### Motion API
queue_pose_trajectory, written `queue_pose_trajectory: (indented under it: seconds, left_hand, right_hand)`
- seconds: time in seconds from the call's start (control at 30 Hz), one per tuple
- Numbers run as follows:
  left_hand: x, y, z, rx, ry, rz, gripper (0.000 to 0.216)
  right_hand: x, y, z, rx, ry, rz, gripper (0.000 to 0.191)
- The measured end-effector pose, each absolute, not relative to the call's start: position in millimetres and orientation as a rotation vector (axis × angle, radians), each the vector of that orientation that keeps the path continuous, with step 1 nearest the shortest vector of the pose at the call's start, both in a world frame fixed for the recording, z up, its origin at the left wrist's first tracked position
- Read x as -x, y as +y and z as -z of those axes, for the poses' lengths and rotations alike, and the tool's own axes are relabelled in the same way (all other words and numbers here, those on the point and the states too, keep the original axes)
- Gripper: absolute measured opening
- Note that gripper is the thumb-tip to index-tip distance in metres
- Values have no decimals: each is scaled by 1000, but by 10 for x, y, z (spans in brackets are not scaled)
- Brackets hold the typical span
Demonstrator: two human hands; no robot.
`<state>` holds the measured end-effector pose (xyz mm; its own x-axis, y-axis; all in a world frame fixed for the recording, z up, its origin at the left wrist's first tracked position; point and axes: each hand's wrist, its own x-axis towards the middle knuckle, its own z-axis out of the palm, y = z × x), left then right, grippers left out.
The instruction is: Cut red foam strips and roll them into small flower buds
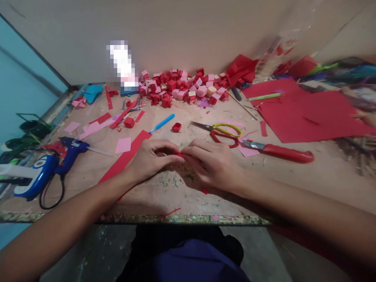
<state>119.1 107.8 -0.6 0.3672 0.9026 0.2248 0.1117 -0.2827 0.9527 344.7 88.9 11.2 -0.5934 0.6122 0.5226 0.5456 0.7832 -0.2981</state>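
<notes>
My left hand (155, 158) and my right hand (216, 162) meet over the front middle of the table. Their fingertips pinch a small red paper piece (179, 154), mostly covered by the fingers, so its shape cannot be made out. Just beyond the hands lies a small open red paper box (176, 127). A blue pen-like tool (162, 123) rests to its left, near the end of a long red paper strip (129, 156) that runs beside my left hand. Scissors (225, 131) with yellow and red handles and a red-handled knife (279, 151) lie beyond my right hand.
Many small red and pink paper boxes (182, 87) are heaped at the back. A blue glue gun (72, 150) with a cable and a blue-and-white device (37, 176) stand left. Large red sheets (311, 111) cover the right side. A bright, blurred-out screen (122, 64) leans behind.
</notes>
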Motion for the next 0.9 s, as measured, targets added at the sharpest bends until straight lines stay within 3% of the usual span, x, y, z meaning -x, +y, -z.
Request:
queue_pose_trajectory:
  seconds: [0.9]
  left_hand:
    - [-1237, 1074, 23, -1666, 938, -1145, 28]
  right_hand:
    - [-3340, 893, -179, 1093, -1925, -824, 13]
